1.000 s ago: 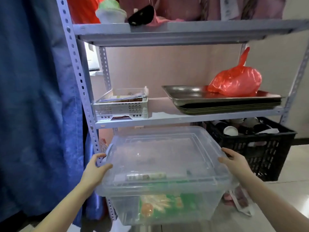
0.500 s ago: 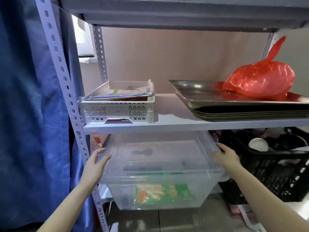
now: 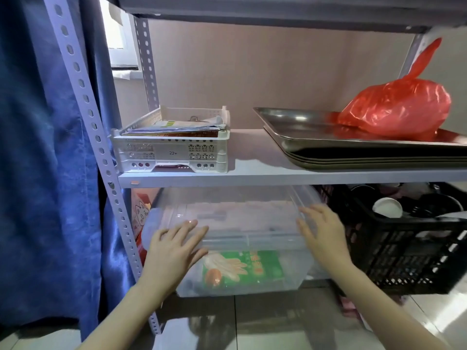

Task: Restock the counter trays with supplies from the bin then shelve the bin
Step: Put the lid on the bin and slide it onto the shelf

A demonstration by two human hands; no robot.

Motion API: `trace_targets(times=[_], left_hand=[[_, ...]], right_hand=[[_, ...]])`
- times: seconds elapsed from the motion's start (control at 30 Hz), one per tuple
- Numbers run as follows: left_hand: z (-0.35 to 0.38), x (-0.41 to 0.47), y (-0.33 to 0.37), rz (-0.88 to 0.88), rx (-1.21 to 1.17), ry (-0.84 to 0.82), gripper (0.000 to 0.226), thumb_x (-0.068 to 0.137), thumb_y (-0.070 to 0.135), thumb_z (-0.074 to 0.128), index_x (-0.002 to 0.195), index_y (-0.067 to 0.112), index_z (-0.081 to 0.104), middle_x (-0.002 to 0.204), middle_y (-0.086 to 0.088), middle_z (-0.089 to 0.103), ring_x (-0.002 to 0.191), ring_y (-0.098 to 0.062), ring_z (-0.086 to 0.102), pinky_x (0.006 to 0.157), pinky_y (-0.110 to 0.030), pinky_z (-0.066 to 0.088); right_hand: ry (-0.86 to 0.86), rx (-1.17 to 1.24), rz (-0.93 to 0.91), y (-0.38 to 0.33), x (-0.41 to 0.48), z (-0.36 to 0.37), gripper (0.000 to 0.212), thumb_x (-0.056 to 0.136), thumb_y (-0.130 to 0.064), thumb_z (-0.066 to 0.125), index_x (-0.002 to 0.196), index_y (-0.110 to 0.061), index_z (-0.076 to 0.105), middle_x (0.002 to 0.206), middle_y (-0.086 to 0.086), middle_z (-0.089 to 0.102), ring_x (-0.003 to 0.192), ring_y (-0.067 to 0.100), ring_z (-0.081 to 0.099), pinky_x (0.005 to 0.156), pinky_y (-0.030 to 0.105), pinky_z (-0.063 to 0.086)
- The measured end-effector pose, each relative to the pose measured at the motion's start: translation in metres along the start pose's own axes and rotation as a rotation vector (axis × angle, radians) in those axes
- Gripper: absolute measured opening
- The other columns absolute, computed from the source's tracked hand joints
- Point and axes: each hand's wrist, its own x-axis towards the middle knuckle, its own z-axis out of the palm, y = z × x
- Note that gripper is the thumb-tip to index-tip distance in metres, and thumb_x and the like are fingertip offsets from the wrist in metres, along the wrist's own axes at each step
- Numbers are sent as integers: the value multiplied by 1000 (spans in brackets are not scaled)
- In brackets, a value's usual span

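Note:
The clear plastic bin [image 3: 237,218] with its lid on sits low in the metal rack, under the white middle shelf [image 3: 252,176]. A green glove packet [image 3: 242,270] shows through its front wall. My left hand [image 3: 174,248] lies flat against the bin's front left corner, fingers spread. My right hand [image 3: 322,233] presses flat on the front right corner of the lid. Neither hand grips the bin.
A black crate [image 3: 409,251] of cups stands right of the bin. On the middle shelf are a white basket [image 3: 171,152] of papers and stacked steel trays [image 3: 353,145] with a red bag [image 3: 399,109]. A blue curtain [image 3: 45,160] hangs left of the rack post [image 3: 101,147].
The bin went from being held by its sides in front of the rack to sitting deep under the middle shelf. Both hands shifted from its sides to its front.

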Motion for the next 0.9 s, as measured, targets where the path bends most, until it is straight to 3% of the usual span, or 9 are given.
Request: trace_targets(times=[0.07,0.13,0.27,0.37,0.43,0.57,0.73,0.9], left_hand=[[-4,11,-1,-57,-7,-49,55,96,55,25,122,25,63,119,-3,67,97,-24,66,80,-38,44],[-6,23,-4,-113,-20,-91,53,93,55,29,123,24,62,117,-2,67,97,-25,65,86,-41,44],[8,35,-2,-196,-113,-115,41,88,43,58,124,22,61,120,-7,65,108,-29,60,100,-50,36],[20,48,-1,-247,-161,-128,42,89,35,62,128,21,57,124,-10,61,118,-31,54,110,-61,19],[28,54,-4,-235,-172,-172,46,92,34,57,136,24,48,133,-9,55,128,-29,45,113,-62,7],[44,58,-12,-153,-159,-232,62,93,35,53,148,34,24,148,-3,37,141,-28,24,112,-62,-3],[52,63,-16,-150,-84,-294,78,87,48,52,148,40,6,152,-1,29,143,-25,16,114,-57,-4],[38,65,-8,-140,-11,-373,90,86,53,54,150,33,-7,159,-6,10,147,-28,5,115,-56,-1]], right_hand=[[4,-84,-241,-14,-19,3,29,84,-19,71,112,-13,68,117,12,62,108,32,58,92,47,46],[27,-173,-356,-22,-27,6,33,79,-14,75,111,-11,69,110,12,65,99,32,62,83,45,51],[53,-225,-278,-31,-24,18,45,64,8,80,106,-6,72,96,16,68,84,35,65,68,41,52],[13,-265,-239,-35,-17,29,52,58,15,79,107,-1,71,100,22,68,88,40,66,66,41,53],[-39,-263,-205,-33,-13,35,53,67,12,76,117,-1,66,112,24,65,100,42,63,70,42,55],[-114,-236,-96,-29,-6,45,53,89,-3,58,140,-13,47,141,16,49,133,35,42,96,43,48],[-220,-257,-44,-29,0,48,63,95,-12,44,151,-27,19,157,2,22,147,21,15,107,31,39],[-383,-282,3,-37,7,33,72,91,-7,45,152,-25,12,159,1,12,147,21,9,114,36,30]])
